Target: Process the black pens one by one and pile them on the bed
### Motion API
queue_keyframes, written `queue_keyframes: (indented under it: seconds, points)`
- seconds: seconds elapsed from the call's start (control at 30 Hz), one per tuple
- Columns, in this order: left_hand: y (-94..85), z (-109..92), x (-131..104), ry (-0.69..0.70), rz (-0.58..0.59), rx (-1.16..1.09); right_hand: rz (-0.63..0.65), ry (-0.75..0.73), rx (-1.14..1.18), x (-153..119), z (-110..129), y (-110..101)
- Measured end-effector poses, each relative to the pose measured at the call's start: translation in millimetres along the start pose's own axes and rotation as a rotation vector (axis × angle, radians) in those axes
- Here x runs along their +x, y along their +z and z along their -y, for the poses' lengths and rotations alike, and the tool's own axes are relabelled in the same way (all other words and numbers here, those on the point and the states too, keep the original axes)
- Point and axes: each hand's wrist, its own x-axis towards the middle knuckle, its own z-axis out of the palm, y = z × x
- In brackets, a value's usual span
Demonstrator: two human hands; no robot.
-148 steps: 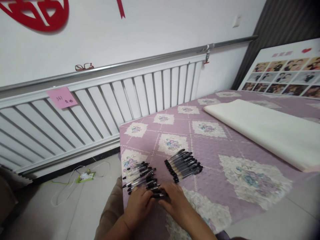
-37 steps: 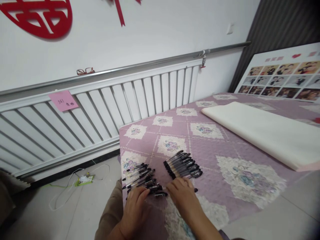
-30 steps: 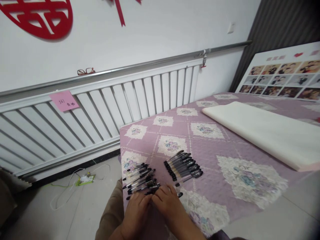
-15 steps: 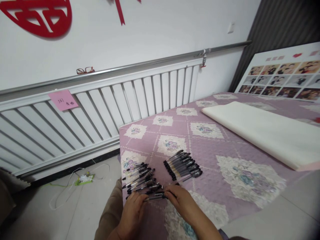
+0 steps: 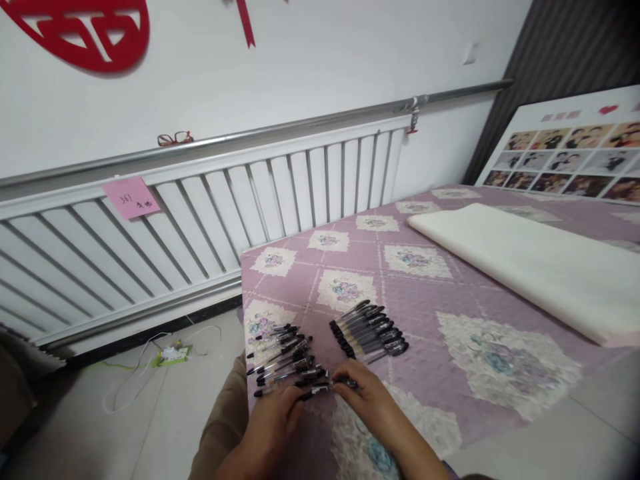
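My left hand (image 5: 275,417) is closed at the near left corner of the bed, its fingertips on the end of a black pen (image 5: 316,391). Beside it, my right hand (image 5: 366,399) pinches a small dark piece, seemingly a pen cap (image 5: 349,382), just right of that pen. Beyond my left hand lies a loose pile of black and clear pens (image 5: 285,357), pointing in slightly different directions. A neat row of capped pens (image 5: 369,330) lies farther right, past my right hand.
A folded cream sheet (image 5: 520,260) lies on the purple flowered bedcover (image 5: 410,300). A white radiator (image 5: 280,193) runs along the wall, with glasses (image 5: 175,139) on its pipe. A photo board (image 5: 565,150) stands at the right. A power strip (image 5: 173,355) is on the floor.
My hands have drawn slightly apart, and a gap now shows between the pen at my left hand and the dark piece in my right. The camera view has shifted slightly.
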Motion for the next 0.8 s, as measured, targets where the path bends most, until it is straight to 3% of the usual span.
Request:
queue_keyframes:
  seconds: [0.13,0.27,0.43,0.63,0.8]
  points:
    - [-7.3,3.6,-8.1,-0.052,0.004,-0.095,-0.117,-0.004,-0.073,2.8,-12.1,-2.6]
    - [-3.1,4.1,-10.3,-0.067,0.02,-0.133,-0.112,-0.061,-0.179,7.0,-18.6,16.5]
    - [-1.2,2.8,-9.7,-0.056,0.011,-0.109,-0.123,-0.183,-0.245,9.8,-8.5,30.2]
    - [-0.8,2.0,-11.9,-0.039,0.003,-0.041,0.03,-0.202,-0.393,4.5,9.9,30.2]
    - [3.4,2.5,-10.7,0.004,0.015,0.016,0.123,-0.172,-0.471,5.3,11.2,35.3]
